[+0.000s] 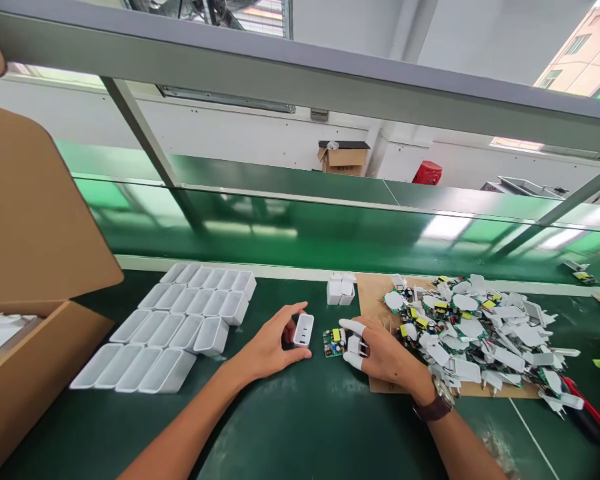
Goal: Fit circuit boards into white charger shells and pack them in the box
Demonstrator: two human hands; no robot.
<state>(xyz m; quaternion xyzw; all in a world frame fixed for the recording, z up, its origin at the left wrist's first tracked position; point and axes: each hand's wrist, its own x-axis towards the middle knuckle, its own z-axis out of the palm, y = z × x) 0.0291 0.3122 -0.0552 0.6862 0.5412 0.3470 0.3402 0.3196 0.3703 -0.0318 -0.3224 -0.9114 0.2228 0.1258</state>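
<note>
The left hand point(266, 345) held a white casing point(305, 330) between thumb and fingers; apart from it, the right hand point(386, 352) pinched a circuit-board assembly point(334, 342). A careless rightward swing could have snagged the heaped boards point(473, 328) beside that wrist.

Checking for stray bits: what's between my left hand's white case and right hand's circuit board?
Head view shows only bare table between case and board.

Slim white rectangular plastic casing point(305, 323), centre of frame: smooth, soft sheen. Open-topped white rectangular plastic shells point(167, 371), left of centre: smooth, satin. Large brown cardboard box point(45, 373), left edge: matt. Dark green tabletop point(265, 427), lower centre: smooth, faintly smudged. Long green panel point(305, 230), mid-frame: glossy, I see bright reflections. Long grey beam point(280, 60), top: looks like smooth metal.
</note>
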